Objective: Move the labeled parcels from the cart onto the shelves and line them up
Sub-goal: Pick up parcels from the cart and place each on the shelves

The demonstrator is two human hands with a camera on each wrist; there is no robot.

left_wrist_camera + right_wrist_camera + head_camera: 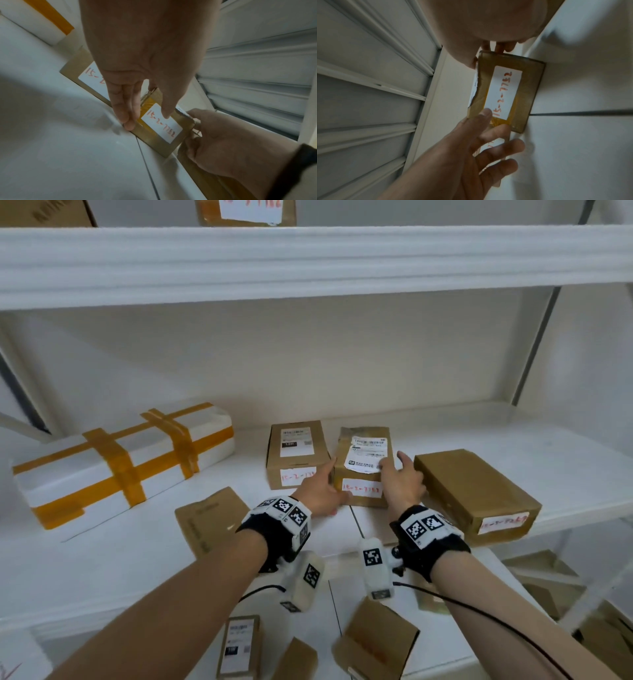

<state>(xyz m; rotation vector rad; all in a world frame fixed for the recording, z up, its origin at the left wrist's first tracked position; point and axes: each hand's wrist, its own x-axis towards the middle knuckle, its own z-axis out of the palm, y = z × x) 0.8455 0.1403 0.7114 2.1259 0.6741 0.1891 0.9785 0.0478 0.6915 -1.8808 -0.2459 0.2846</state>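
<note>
The cardboard parcel (363, 470) (rectangular, creased top, white paper labels) lies on the smooth white shelf (513, 433). The left hand (318, 494) presses straight fingers on its 9 o'clock side. The right hand (404, 484) curls around its 3 o'clock edge.

The shelf (445, 436) is showing plain white all over. The middle box (363, 460) is showing brown cardboard, and its front label (161, 121) is coming up white with red handwriting over a yellow tape patch (148, 105). The left box (274, 463) is showing the same brown, its shipping label (297, 441) white with a small black block. The right box (476, 491) is showing brown too, its end label (503, 522) white with red scrawl. The long parcel (68, 477) is gleaming white, crossed by orange tape strips (118, 463). The wrist bands (270, 539) are showing black, their marker blocks (289, 510) white with black-and-white square codes.
</note>
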